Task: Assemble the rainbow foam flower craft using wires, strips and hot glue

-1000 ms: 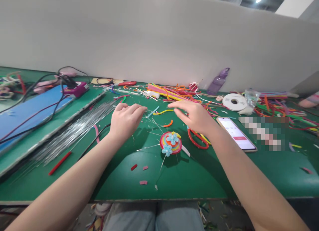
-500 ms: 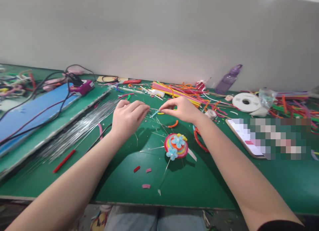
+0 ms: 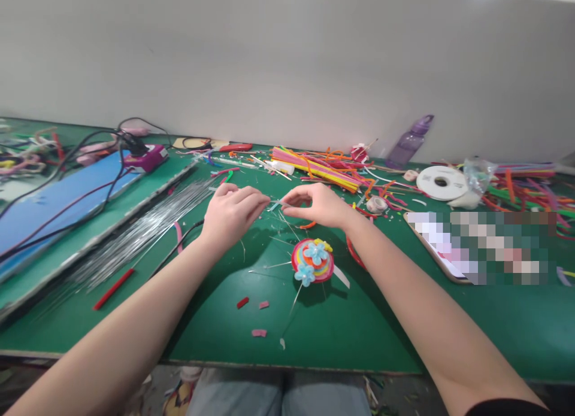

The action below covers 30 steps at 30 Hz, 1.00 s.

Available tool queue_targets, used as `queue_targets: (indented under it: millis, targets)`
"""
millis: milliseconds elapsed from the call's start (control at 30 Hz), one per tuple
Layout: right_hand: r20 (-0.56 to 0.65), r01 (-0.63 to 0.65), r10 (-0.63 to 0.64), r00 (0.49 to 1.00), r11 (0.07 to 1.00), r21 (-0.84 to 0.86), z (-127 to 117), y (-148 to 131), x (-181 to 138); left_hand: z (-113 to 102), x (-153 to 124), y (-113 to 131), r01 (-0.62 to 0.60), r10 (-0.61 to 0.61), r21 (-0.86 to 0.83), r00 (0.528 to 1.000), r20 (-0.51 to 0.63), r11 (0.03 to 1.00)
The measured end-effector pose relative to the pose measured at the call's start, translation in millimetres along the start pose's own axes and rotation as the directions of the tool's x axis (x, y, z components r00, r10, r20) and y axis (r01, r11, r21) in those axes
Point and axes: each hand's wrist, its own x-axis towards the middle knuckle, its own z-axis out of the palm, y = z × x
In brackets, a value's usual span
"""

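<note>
Left hand [image 3: 236,215]: fingers bunched, hold untellable; right hand [image 3: 321,206]: thumb and forefinger nearly meeting by a light-blue strip [image 3: 275,206], hold likewise untellable; flower-topped disc [image 3: 313,260]: on green table [image 3: 341,338], nearer the lap, seemingly leaving fingertips room.

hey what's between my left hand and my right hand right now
In the head view, a short light-blue strip shows between your left hand and right hand. Whether either hand grips it, I can't tell.
</note>
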Motion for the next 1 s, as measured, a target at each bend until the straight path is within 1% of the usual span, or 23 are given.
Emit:
queue_targets:
  millis: [67, 100, 267, 367, 467, 633, 767, 833, 900, 933, 1000]
  targets:
    - [0.055, -0.050, 0.044, 0.997, 0.992, 0.115, -1.5, -0.9, 0.3, 0.7, -0.5, 0.6, -0.042, 0.043, -0.033, 0.999, 0.027, 0.999]
    - [0.063, -0.066, 0.058, 0.996, 0.989, 0.134, -2.2, -1.3, 0.3, 0.9, -0.7, 1.1, -0.058, 0.060, -0.046, 0.998, 0.037, 0.997]
    - [0.028, -0.026, 0.024, 0.999, 0.996, 0.090, -3.5, -2.6, 0.1, 0.4, -1.0, 3.0, -0.071, 0.074, -0.081, 0.996, 0.041, 0.994]
    - [0.060, -0.062, 0.055, 0.997, 0.991, 0.114, -2.3, -3.2, 0.3, 0.2, -0.9, 2.7, -0.073, 0.076, -0.091, 0.996, 0.037, 0.993]
    - [0.105, -0.093, 0.083, 0.991, 0.991, 0.101, -2.3, -3.5, 0.0, -0.4, -0.5, 2.1, -0.094, 0.097, -0.099, 0.995, 0.024, 0.991]
    - [0.104, -0.073, 0.064, 0.992, 0.994, 0.077, -7.1, -3.3, -1.9, -2.5, -0.9, 1.8, -0.080, 0.086, -0.117, 0.995, 0.042, 0.990]
    - [0.105, -0.098, 0.086, 0.991, 0.989, 0.110, -9.4, -2.5, -2.1, -3.0, -1.5, 1.7, -0.124, 0.126, -0.115, 0.992, 0.012, 0.986]
    - [0.052, -0.130, 0.125, 0.991, 0.985, 0.112, -9.1, -1.2, -1.1, -4.2, -0.3, 1.3, -0.074, 0.074, -0.074, 0.997, 0.000, 0.994]
    - [-0.050, -0.162, 0.167, 0.985, 0.982, 0.102, -8.7, 1.6, 0.4, -6.7, 1.9, 0.0, 0.060, -0.060, 0.010, 0.998, -0.012, 0.998]
    - [-0.107, -0.174, 0.183, 0.977, 0.981, 0.086, -8.6, 3.7, 1.2, -8.3, 2.7, -1.1, 0.141, -0.140, 0.067, 0.990, -0.012, 0.988]
    - [-0.207, -0.192, 0.192, 0.959, 0.981, 0.023, -8.8, 8.9, 2.5, -11.0, 3.0, -4.7, 0.269, -0.282, 0.207, 0.959, 0.034, 0.941]
